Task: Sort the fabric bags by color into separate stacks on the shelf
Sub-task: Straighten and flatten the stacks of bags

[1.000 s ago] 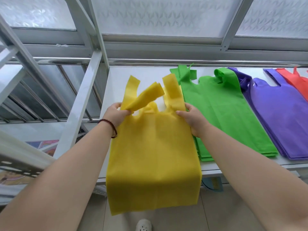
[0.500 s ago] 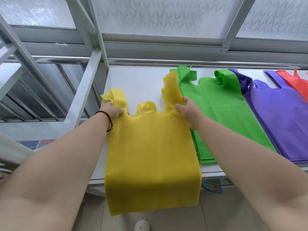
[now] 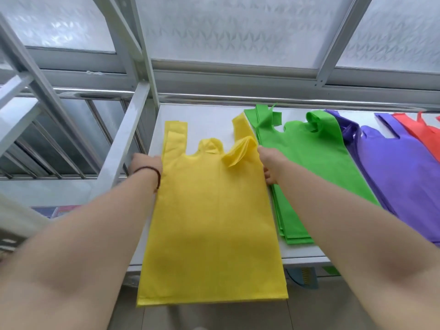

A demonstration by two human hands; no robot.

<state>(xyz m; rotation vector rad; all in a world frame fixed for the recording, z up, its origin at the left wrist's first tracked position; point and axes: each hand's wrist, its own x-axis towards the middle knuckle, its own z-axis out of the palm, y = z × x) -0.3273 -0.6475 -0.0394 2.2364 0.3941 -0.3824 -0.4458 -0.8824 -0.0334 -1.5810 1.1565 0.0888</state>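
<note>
The left hand (image 3: 145, 164), a dark bead bracelet (image 3: 152, 173) on its wrist, grips the left edge of the flat yellow non-woven fabric bag (image 3: 209, 225); a second ago it pinched the bag's shoulder higher up. Between the hands, the bag has dropped onto the white shelf (image 3: 209, 120), handles now spread flat, its bottom overhanging the front edge. The right hand (image 3: 271, 164) holds the bag's right edge, fingers curled under it. Just right of that hand lie the green bag stack (image 3: 316, 167), then the purple bag stack (image 3: 392, 172), then the red bags (image 3: 421, 132), unmoved.
</note>
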